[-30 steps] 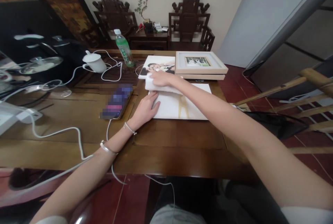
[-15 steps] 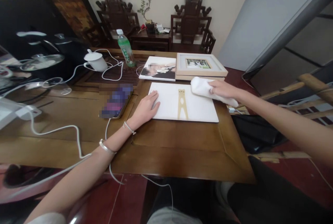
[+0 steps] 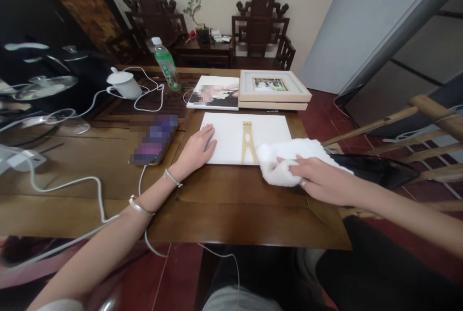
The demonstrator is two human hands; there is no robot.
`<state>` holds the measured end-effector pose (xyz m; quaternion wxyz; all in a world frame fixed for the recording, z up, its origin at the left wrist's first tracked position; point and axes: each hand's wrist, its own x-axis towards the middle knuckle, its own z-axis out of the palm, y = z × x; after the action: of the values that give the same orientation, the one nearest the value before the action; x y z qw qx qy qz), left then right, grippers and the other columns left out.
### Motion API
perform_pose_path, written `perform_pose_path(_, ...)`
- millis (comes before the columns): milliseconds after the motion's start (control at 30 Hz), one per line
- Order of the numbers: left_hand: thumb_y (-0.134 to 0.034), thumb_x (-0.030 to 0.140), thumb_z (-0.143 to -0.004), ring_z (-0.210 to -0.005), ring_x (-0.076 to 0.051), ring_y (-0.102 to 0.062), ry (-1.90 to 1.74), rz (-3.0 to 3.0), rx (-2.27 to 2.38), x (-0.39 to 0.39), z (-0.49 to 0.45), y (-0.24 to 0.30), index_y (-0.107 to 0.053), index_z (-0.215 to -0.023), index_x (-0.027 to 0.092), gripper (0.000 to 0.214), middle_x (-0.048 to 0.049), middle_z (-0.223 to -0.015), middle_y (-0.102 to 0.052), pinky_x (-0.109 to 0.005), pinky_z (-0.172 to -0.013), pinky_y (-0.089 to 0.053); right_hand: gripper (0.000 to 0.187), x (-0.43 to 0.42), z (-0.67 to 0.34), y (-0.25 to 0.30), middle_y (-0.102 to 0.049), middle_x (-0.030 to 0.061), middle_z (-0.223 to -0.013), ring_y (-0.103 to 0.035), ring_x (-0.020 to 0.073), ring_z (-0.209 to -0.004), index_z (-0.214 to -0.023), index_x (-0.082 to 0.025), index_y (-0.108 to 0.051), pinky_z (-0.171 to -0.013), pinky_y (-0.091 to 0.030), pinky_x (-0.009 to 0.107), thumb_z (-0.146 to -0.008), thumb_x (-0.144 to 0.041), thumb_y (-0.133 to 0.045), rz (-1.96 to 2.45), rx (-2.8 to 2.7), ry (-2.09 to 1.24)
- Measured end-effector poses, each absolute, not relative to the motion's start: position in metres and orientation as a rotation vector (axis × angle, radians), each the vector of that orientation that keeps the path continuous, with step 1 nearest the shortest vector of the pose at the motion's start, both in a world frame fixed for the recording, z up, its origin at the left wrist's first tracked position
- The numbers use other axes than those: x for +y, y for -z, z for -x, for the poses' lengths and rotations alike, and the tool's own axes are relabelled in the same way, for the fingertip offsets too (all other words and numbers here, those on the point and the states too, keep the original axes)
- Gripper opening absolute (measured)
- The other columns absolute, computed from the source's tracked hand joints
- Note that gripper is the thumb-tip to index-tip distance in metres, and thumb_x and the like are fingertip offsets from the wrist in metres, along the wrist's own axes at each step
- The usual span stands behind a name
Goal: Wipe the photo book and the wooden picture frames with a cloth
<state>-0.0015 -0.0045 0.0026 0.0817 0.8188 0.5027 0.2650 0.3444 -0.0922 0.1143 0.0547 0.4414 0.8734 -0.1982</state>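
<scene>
A flat white board [image 3: 226, 140] lies on the wooden table [image 3: 217, 209] in front of me. On it is a tan, two-legged piece [image 3: 247, 140] with a cat-like top and an oval hole. My left hand [image 3: 197, 149] rests open on the board's left edge, fingers stretched out. A fluffy white cloth [image 3: 277, 161] is bunched in my right hand [image 3: 318, 178], which is closed round it. The cloth covers the board's near right corner and hangs past its edge.
Behind the board are a photo panel [image 3: 213, 94] and a framed picture [image 3: 273, 90]. To the left lie a phone [image 3: 155, 140] and white cables, with a lidded cup [image 3: 124, 83], a green bottle [image 3: 167, 66] and a pot [image 3: 47, 94] further back. A wooden chair [image 3: 427, 147] stands at right.
My right hand has drawn the cloth from the board's far right corner toward me, to its near right corner. The left hand stays on the board. The whole view has shifted slightly.
</scene>
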Motion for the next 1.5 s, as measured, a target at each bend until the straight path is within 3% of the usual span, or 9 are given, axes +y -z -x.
perform_pose_path(267, -0.046, 0.035, -0.102, -0.148, -0.035, -0.051, -0.799, -2.443, 1.504, -0.004, 0.004, -0.001, -0.062, -0.138, 0.014, 0.045, -0.0178, -0.155, -0.058, -0.056, -0.127, -0.039, 0.029, -0.002, -0.324, -0.118, -0.047, 0.0018, -0.066, -0.049, 0.0205, -0.069, -0.065, -0.026, -0.031, -0.070, -0.034, 0.035, -0.076, -0.006, -0.048, -1.379, 2.727, 0.515)
perform_pose_path(567, -0.045, 0.035, -0.102, -0.150, -0.036, -0.050, -0.791, -2.450, 1.497, -0.003, 0.005, -0.001, -0.062, -0.138, 0.012, 0.046, -0.0200, -0.156, -0.057, -0.057, -0.127, -0.038, 0.015, 0.070, -0.303, -0.126, -0.060, 0.0093, -0.085, -0.056, 0.0269, -0.089, -0.071, -0.024, -0.044, -0.078, -0.040, 0.037, -0.075, -0.011, -0.052, -1.546, 2.686, 0.415)
perform_pose_path(700, -0.044, 0.036, -0.102, -0.150, -0.037, -0.049, -0.781, -2.451, 1.490, -0.003, 0.005, -0.001, -0.062, -0.138, 0.009, 0.048, -0.0229, -0.156, -0.056, -0.057, -0.127, -0.038, 0.019, 0.061, -0.302, -0.121, -0.057, 0.0073, -0.078, -0.053, 0.0248, -0.084, -0.069, -0.024, -0.041, -0.078, -0.039, 0.037, -0.076, -0.009, -0.050, -1.527, 2.715, 0.341)
perform_pose_path(933, -0.045, 0.035, -0.102, -0.150, -0.035, -0.049, -0.806, -2.442, 1.472, -0.003, 0.004, -0.001, -0.061, -0.140, 0.014, 0.046, -0.0181, -0.156, -0.058, -0.058, -0.127, -0.038, 0.024, -0.010, -0.311, -0.111, -0.049, 0.0028, -0.070, -0.048, 0.0202, -0.072, -0.069, -0.025, -0.035, -0.071, -0.035, 0.033, -0.077, -0.006, -0.048, -1.447, 2.730, 0.409)
perform_pose_path(1067, -0.044, 0.035, -0.102, -0.150, -0.035, -0.049, -0.783, -2.451, 1.482, -0.004, 0.003, -0.002, -0.061, -0.139, 0.010, 0.048, -0.0209, -0.155, -0.057, -0.055, -0.128, -0.038, 0.024, -0.072, -0.313, -0.110, -0.055, 0.0047, -0.073, -0.053, 0.0221, -0.074, -0.071, -0.025, -0.037, -0.072, -0.037, 0.034, -0.077, -0.004, -0.047, -1.488, 2.628, 0.471)
perform_pose_path(1200, -0.045, 0.035, -0.102, -0.150, -0.036, -0.049, -0.782, -2.449, 1.483, -0.004, 0.003, -0.002, -0.061, -0.140, 0.011, 0.047, -0.0203, -0.157, -0.056, -0.056, -0.128, -0.038, 0.026, -0.112, -0.312, -0.114, -0.064, 0.0076, -0.084, -0.060, 0.0250, -0.083, -0.070, -0.025, -0.037, -0.084, -0.042, 0.039, -0.075, -0.002, -0.049, -1.394, 2.625, 0.581)
perform_pose_path(1367, -0.045, 0.034, -0.102, -0.150, -0.035, -0.049, -0.780, -2.449, 1.486, -0.003, 0.004, -0.002, -0.061, -0.140, 0.012, 0.047, -0.0192, -0.156, -0.057, -0.057, -0.127, -0.038, 0.023, -0.092, -0.318, -0.118, -0.060, 0.0055, -0.075, -0.057, 0.0226, -0.075, -0.070, -0.025, -0.041, -0.070, -0.039, 0.035, -0.077, -0.004, -0.047, -1.491, 2.572, 0.671)
perform_pose_path(1500, -0.045, 0.035, -0.102, -0.150, -0.034, -0.049, -0.788, -2.448, 1.489, -0.003, 0.004, -0.002, -0.061, -0.140, 0.014, 0.046, -0.0177, -0.155, -0.058, -0.057, -0.127, -0.038, 0.025, -0.038, -0.318, -0.121, -0.050, 0.0026, -0.067, -0.051, 0.0202, -0.069, -0.065, -0.025, -0.035, -0.069, -0.036, 0.035, -0.075, -0.006, -0.048, -1.431, 2.667, 0.645)
